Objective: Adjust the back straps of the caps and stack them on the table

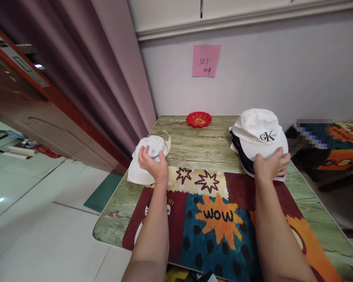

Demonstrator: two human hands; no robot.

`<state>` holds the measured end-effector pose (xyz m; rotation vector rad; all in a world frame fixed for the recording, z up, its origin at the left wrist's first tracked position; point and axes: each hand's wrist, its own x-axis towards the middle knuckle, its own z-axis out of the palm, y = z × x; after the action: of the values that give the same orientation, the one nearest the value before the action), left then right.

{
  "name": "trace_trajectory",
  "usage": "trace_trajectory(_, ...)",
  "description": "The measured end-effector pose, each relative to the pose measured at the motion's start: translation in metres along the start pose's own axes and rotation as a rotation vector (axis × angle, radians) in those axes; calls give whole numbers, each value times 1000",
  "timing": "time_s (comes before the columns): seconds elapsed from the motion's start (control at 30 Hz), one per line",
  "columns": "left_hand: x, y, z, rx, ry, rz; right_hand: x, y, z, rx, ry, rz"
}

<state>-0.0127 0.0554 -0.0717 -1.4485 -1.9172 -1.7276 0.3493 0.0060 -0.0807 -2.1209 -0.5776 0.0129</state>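
My left hand is at the left of the table, its fingers and thumb curled over the crown of a small white hat. A thin beige strap stands out behind that hat. At the right, a white cap with black "CK" lettering tops a stack of caps. Below it show a black cap and pinkish edges of others. My right hand grips the front of the white cap's brim, thumb on top; its fingertips are partly hidden.
A red scalloped dish sits at the table's back edge. A patterned mat covers the near part of the wood-grain table. A pink note is on the wall. A curtain and door stand at left, patterned cloth at right.
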Motion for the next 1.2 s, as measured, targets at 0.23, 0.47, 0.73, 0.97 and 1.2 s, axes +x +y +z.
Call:
trace_trajectory(0.23, 12, -18, -10, 249, -134, -184, -10, -17, -9, 144, 206, -174)
trace_trajectory(0.47, 10, -14, -13, 258, -183, -146, -15, -24, -9, 189, 211, -301)
trace_trajectory(0.73, 21, -9, -17, 48, -15, -80, -26, -39, -8, 369, 115, -506)
trace_trajectory(0.97, 21, 14, -21, -323, 84, -34, -48, -49, 7, 634, -430, -345)
trace_trajectory(1.2, -7, 65, -22, -606, -82, -66, -84, -68, 6, 829, -1143, 114)
